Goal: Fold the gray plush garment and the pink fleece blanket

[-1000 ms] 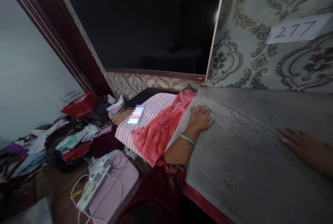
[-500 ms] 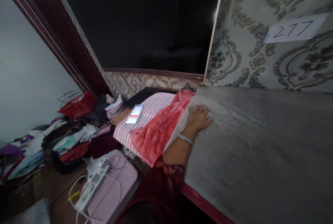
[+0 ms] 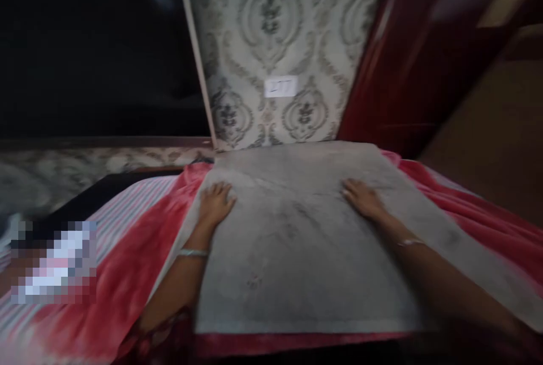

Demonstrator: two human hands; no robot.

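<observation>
A large grey cloth (image 3: 292, 240) is spread nearly flat, with faint creases and dark smudges. My left hand (image 3: 215, 204) lies palm down near its left edge, fingers spread. Toward the right side my right hand (image 3: 362, 198) rests on the same cloth, fingers stretched out and slightly blurred. Neither hand holds anything. From under the grey cloth a red plush blanket (image 3: 139, 257) shows on the left, on the right and along the front edge. A striped pink, white and grey cloth (image 3: 136, 198) lies beneath the red blanket at the left.
A wall-mounted screen (image 3: 97, 54) fills the upper left. Patterned wallpaper (image 3: 271, 20) with a paper label (image 3: 280, 86) stands behind the cloth. At the right are a glossy dark red panel (image 3: 403, 59) and a brown surface (image 3: 487, 127). A pixelated patch covers something at lower left.
The view has swung right, away from the clothes pile and power strip. My right hand has come into view on the grey cloth. My left hand still lies near the cloth's left edge.
</observation>
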